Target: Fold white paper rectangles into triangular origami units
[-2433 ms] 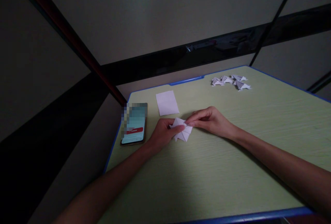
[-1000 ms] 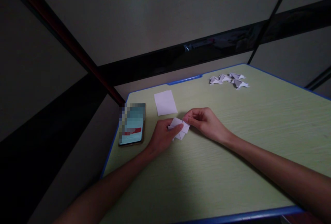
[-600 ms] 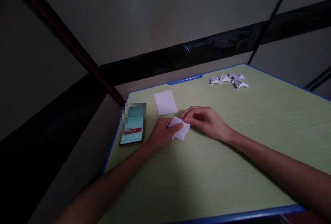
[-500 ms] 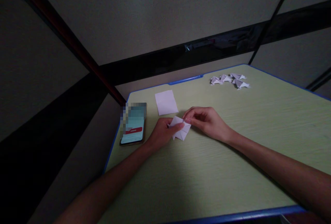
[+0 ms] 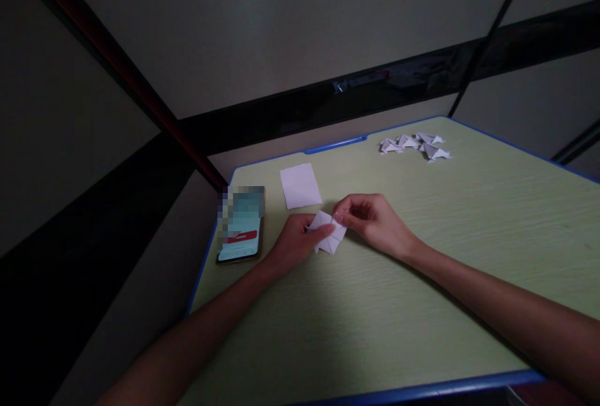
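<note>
A small piece of folded white paper [image 5: 334,242] with several crease lines and pointed corners is held between my two hands above the table. My left hand [image 5: 300,237] grips its left side, the thumb lying across the front and the fingers hidden behind it. At the upper right edge, my right hand [image 5: 368,215] pinches the paper between thumb and fingertips. Just beyond my hands lies a flat square sheet of white paper [image 5: 300,186].
To the left lies a phone [image 5: 241,225] with its screen lit and partly pixelated. Several folded paper figures [image 5: 415,145] sit together toward the table's far right. The pale green table [image 5: 422,325] has a blue edge and stands against a panelled wall.
My right thumb and fingertips have shifted very slightly at the paper's upper right edge. Both hands keep hold of the folded paper, and everything else lies as before.
</note>
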Available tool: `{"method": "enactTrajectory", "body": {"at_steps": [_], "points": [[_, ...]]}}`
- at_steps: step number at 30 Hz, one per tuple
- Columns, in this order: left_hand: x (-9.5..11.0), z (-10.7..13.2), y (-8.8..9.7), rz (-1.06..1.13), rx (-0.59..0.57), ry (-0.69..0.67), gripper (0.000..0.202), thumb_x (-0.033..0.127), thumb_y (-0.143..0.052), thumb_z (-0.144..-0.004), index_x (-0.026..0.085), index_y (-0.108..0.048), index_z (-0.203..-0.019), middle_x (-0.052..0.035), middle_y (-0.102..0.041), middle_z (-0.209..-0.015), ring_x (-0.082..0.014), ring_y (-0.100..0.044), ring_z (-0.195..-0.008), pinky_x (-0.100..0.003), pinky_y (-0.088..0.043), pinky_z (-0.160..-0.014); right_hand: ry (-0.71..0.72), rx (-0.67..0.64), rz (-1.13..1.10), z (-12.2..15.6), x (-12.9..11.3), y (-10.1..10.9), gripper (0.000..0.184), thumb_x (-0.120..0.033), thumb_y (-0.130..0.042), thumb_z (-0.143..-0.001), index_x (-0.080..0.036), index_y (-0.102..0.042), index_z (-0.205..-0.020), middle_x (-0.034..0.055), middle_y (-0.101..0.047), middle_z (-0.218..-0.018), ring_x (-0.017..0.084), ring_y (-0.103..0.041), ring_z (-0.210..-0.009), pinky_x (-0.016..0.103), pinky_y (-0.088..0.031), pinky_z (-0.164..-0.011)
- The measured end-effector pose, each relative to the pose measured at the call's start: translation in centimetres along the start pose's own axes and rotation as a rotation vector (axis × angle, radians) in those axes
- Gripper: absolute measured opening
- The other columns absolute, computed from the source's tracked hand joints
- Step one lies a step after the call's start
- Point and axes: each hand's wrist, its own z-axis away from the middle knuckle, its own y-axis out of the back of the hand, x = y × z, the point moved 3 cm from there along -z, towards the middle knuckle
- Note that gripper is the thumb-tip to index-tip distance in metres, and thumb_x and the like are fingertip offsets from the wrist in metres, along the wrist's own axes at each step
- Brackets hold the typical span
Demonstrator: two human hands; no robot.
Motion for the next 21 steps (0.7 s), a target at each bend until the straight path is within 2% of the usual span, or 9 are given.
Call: {"method": "enactTrajectory", "body": {"at_steps": [7,14,18,21], "points": [[0.04,0.02,-0.06,0.009,0.02,-0.034,0.022,0.03,-0.054,-0.066,0.011,-0.053,-0.055,0.0036,-0.046,-0.048,-0.0057,-0.037,-0.044,-0.018,-0.025,-0.041,-0.076,0.009,-0.093,-0.27,0.29,-0.02,0.011,-0.022,-0.057,-0.062,-0.011,-0.054,-0.06,0.0007,-0.054,-0.056,0.009,-0.045,-0.051,0.024,-0.035,-0.052],[-0.1,0.22,-0.14,0.035,0.007,-0.061,0.023,0.032,-0.053,-0.068,0.011,-0.053,-0.058,0.0041,-0.044,-0.049,-0.0048,-0.034,-0.044,-0.017,-0.024,-0.04,-0.054,-0.114,-0.127,-0.4,0.07,-0.29,0.011,-0.018,-0.058,-0.059,-0.014,-0.048,-0.063,-0.0038,-0.045,-0.057,0.007,-0.04,-0.052,0.021,-0.031,-0.05],[-0.24,0.23,-0.16,0.017,-0.014,-0.069,0.027,0.037,-0.053,-0.068,0.012,-0.052,-0.057,0.0042,-0.043,-0.049,-0.0047,-0.033,-0.045,-0.017,-0.023,-0.04,-0.06,-0.223,-0.081,-0.3,0.17,-0.58,0.017,-0.025,-0.055,-0.065,-0.015,-0.044,-0.056,-0.0068,-0.035,-0.049,0.005,-0.03,-0.045,0.02,-0.023,-0.044],[-0.43,0.08,-0.11,0.039,-0.051,-0.04,0.028,0.038,-0.054,-0.067,0.011,-0.053,-0.058,0.0038,-0.044,-0.051,-0.005,-0.035,-0.046,-0.017,-0.024,-0.042,-0.048,-0.214,-0.066,-0.3,0.18,-0.49,0.021,-0.029,-0.054,-0.067,-0.015,-0.043,-0.055,-0.0068,-0.033,-0.048,0.005,-0.027,-0.045,0.02,-0.02,-0.043]]}}
